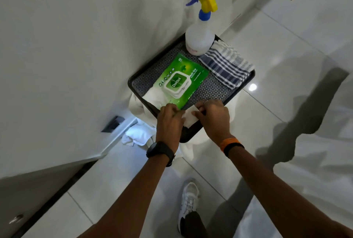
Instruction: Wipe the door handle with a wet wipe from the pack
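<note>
We pinch thin white wet wipe (188, 120) between left hand (169, 121) and right hand (213, 118) fingers, likely unfolding it beside green flip-lid pack (180, 82) on black tray (238, 88).

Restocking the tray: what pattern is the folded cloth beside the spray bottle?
White with dark blue stripes; the folded cloth shows best in the head view.
</note>
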### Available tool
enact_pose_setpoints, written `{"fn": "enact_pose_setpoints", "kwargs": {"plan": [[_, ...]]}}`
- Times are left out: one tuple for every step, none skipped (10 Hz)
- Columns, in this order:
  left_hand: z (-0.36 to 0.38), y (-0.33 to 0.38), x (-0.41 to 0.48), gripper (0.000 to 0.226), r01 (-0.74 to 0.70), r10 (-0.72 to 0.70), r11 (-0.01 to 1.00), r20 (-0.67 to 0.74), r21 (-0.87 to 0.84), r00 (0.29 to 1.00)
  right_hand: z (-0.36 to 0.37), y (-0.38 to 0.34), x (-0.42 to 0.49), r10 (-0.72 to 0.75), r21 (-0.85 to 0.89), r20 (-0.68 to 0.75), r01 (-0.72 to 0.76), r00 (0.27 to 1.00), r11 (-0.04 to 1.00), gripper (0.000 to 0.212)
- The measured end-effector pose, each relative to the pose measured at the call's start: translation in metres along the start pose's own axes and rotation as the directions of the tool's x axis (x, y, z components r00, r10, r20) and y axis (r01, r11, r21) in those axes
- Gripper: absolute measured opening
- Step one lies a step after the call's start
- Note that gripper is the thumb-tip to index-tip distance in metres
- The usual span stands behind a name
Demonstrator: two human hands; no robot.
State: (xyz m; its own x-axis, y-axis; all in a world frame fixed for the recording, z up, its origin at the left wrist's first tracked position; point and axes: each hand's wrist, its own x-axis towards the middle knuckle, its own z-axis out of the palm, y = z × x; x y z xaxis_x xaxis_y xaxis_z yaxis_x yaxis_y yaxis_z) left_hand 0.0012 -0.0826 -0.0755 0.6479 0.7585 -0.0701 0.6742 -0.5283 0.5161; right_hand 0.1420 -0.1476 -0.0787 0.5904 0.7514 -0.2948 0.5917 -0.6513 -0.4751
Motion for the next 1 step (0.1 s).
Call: {"fn": "enact_pose_setpoints", "kwargs": {"plan": [[-0.0116, 0.0013, -0.0078, 0.018, -0.076, 0.083, 0.994, -0.082, 0.083, 0.993, -0.0029, -0.0057, -0.0134, -0.048, -0.070, -0.135, 0.038, 0.990, 0.997, 0.039]]}}
